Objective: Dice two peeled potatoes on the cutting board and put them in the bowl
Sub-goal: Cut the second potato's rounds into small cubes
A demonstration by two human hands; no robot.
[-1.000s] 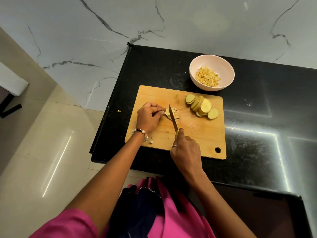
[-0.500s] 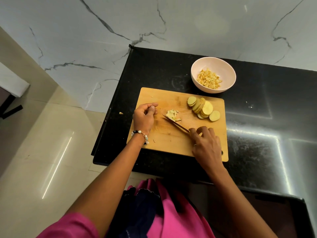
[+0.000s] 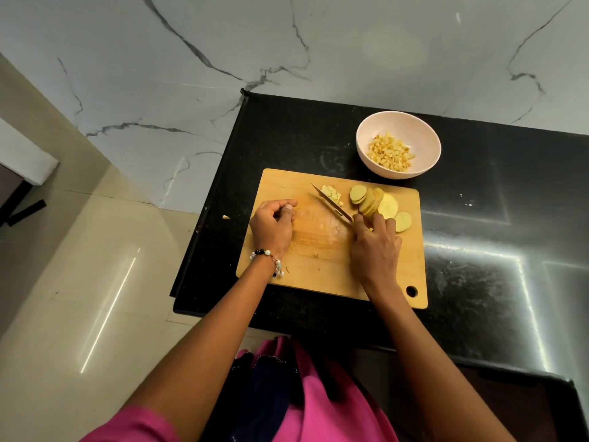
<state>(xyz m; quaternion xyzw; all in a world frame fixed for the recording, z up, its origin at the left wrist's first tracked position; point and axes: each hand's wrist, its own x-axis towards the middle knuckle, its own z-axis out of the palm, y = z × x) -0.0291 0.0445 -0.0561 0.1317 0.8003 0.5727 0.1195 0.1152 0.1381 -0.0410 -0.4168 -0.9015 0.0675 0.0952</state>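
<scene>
A wooden cutting board (image 3: 322, 266) lies on the black counter. My right hand (image 3: 374, 247) grips a knife (image 3: 331, 203) whose blade lies low against a small pile of diced potato (image 3: 332, 193) at the board's far side. Round potato slices (image 3: 377, 204) lean in a row just right of the blade. My left hand (image 3: 274, 225) rests on the board's left part with fingers curled and nothing in it. A pale pink bowl (image 3: 424, 135) behind the board holds diced potato (image 3: 389, 152).
The black counter (image 3: 497, 237) ends in an edge on the left, with tiled floor (image 3: 95, 282) below. One potato scrap (image 3: 225, 216) lies on the counter left of the board. A marble wall (image 3: 287, 43) rises behind.
My left hand let go of the potato pieces and drew back left. My right hand turned the knife flat and pushed the diced pile toward the board's far side, near the slices.
</scene>
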